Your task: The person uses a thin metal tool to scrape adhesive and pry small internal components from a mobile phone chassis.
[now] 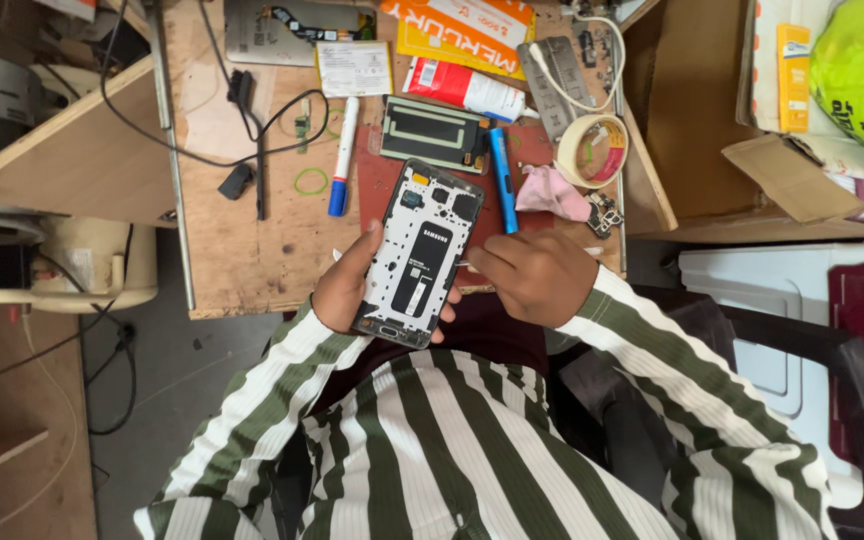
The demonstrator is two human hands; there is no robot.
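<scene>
My left hand (344, 285) grips an opened smartphone (420, 252) from beneath, its back cover off and the white inner frame and black battery showing. My right hand (532, 275) is closed around a thin metal tool whose tip touches the phone's right edge near the middle. Both hands hover over the near edge of a wooden workbench (242, 250). My sleeves are green and white striped.
On the bench lie a blue and white marker (342, 155), a blue tool (502, 180), a pink cloth (550, 192), a tape roll (592, 150), a phone frame part (432, 132), a white tube (464, 88), black cables (242, 100) and green rubber bands (310, 181). A black chair arm (832, 360) is at right.
</scene>
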